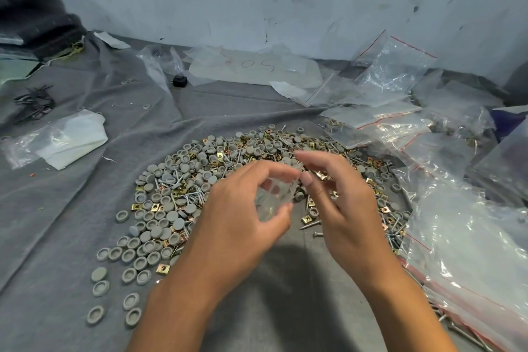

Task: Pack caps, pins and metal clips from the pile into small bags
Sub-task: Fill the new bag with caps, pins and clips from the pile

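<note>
Left hand (pixel 243 208) pinched small bag (pixel 274 194) over pile (pixel 228 180); right hand (pixel 340 197) fingers apart, loose. Best spread mouth wide before loading.

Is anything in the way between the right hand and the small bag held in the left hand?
Nothing visible. The left hand grips the small clear bag above the pile; the right hand is right beside the bag's top edge, fingers blurred, with only open air between them.

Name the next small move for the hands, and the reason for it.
Probably spread the mouth of the small clear bag with the right hand. The left hand pinches the bag above the pile; the bag looks empty, and the right fingers are at its top edge.
</note>
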`<state>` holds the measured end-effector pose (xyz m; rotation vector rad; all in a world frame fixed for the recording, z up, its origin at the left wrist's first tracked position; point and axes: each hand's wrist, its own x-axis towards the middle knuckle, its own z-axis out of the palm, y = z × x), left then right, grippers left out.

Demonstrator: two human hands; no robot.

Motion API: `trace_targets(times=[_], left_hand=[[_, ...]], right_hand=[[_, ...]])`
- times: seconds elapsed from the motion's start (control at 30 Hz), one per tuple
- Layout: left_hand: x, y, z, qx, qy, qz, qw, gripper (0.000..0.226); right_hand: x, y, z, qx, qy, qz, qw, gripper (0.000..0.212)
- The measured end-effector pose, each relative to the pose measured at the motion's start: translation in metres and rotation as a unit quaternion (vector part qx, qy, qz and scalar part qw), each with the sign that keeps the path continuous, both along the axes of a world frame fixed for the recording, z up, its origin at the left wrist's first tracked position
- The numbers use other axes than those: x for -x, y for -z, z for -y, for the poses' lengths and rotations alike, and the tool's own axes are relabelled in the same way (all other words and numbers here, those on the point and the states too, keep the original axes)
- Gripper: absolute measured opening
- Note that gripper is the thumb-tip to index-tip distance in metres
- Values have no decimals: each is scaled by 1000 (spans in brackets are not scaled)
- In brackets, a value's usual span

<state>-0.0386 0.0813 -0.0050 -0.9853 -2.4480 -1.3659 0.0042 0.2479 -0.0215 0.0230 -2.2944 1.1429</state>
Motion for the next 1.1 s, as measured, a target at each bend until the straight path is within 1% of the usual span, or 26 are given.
trace_targets(times=[0.07, 0.13, 0.2, 0.27, 0.37, 0.47, 0.7, 0.83, 0.93, 1.1], left_hand=[[0, -1, 1, -59, 0, 12, 998, 38], [2, -2, 2, -118, -14, 18, 993, 34], [4, -1, 2, -174, -19, 52, 983, 27], [6, 0, 2, -218, -17, 99, 971, 27], [8, 1, 2, -248, -5, 148, 957, 30], [9, 1, 3, -245, 7, 172, 954, 31], [7, 1, 1, -237, 18, 181, 954, 33], [8, 2, 1, -233, 10, 178, 956, 33], [7, 1, 1, -216, 10, 164, 962, 34], [7, -1, 1, -199, 16, 161, 967, 30]], right_hand=[[0, -3, 1, 57, -29, -10, 998, 11], [-2, -6, 2, 109, -51, -21, 992, 6], [-2, -6, 3, 145, -62, -22, 987, 5], [-3, -5, 2, 163, -71, -8, 984, 6], [-5, -3, 1, 178, -88, 12, 980, 8], [-7, -4, 1, 180, -91, 16, 979, 8], [-6, -2, 8, 167, -76, 6, 983, 10], [-6, -3, 10, 194, -97, 26, 976, 7], [-6, -3, 11, 172, -95, 27, 980, 10], [-7, -2, 12, 154, -78, 19, 985, 8]])
